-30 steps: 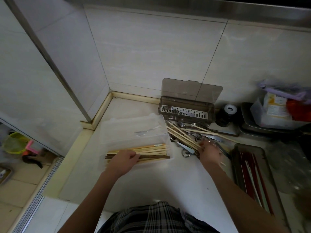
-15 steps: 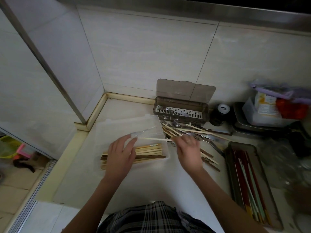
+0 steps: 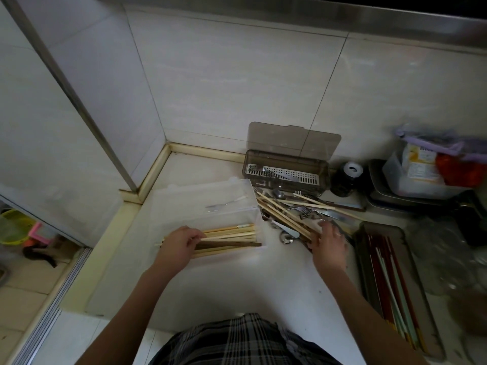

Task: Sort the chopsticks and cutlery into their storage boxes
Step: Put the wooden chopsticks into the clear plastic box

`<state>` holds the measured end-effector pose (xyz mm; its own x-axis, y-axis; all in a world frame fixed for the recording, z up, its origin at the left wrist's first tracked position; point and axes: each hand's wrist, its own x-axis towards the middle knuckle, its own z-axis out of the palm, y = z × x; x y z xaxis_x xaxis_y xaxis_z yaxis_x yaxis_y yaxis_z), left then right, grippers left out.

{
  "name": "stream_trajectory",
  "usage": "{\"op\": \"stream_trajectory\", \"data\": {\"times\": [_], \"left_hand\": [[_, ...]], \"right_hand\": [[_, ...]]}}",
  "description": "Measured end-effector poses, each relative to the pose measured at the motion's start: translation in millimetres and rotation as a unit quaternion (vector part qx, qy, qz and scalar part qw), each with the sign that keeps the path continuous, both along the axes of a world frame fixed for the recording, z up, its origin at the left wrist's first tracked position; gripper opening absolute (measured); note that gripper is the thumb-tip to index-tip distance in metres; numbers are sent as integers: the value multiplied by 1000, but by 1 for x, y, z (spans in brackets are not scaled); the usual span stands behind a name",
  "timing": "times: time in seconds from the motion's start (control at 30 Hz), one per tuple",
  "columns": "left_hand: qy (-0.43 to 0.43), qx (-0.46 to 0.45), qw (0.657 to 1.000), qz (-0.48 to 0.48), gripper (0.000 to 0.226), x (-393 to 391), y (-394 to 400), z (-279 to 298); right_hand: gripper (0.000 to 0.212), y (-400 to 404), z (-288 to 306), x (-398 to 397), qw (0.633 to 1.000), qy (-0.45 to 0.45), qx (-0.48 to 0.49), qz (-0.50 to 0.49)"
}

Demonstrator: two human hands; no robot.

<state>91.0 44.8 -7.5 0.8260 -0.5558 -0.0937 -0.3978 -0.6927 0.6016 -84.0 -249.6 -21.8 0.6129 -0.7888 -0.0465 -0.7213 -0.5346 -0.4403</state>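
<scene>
a view from above onto a pale kitchen counter in a tiled corner; a person in a plaid garment reaches both bare arms forward; the left hand lies over the near end of a bundle of wooden chopsticks inside a clear plastic box, its fingers curled down onto the sticks, with one darker stick among the pale ones; a single pale utensil lies further back in the same box; the right hand rests at the near edge of a loose heap of chopsticks and metal cutlery on the counter just right of the clear box; its fingers reach into the heap, but whether they are pinching anything cannot be told; behind the heap, against the wall, stands a smoky brown storage box with its lid raised, a white slotted tray and a few metal pieces inside; to the right of the right hand a long grey tray holds red, white and pale green chopsticks lying lengthwise; a small dark jar with a white top sits beside the brown box; further right, a plastic container with packets sits on a metal tray.
</scene>
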Motion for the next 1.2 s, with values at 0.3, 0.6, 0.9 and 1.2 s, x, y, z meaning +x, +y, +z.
{"op": "stream_trajectory", "data": {"times": [0.3,0.6,0.9,1.2], "left_hand": [[33,26,998,44,25,-1,-4,0],[48,8,996,68,26,-3,-4,0],[-278,-20,959,54,45,-29,-14,12],[-276,8,960,-45,29,-20,-8,4]], "right_hand": [[24,-4,-11,-11,996,88,1,18],[14,2,1,-13,994,-87,3,-67],[16,48,32,23,971,-160,-73,160],[21,85,31,40,950,-197,52,237]]}}
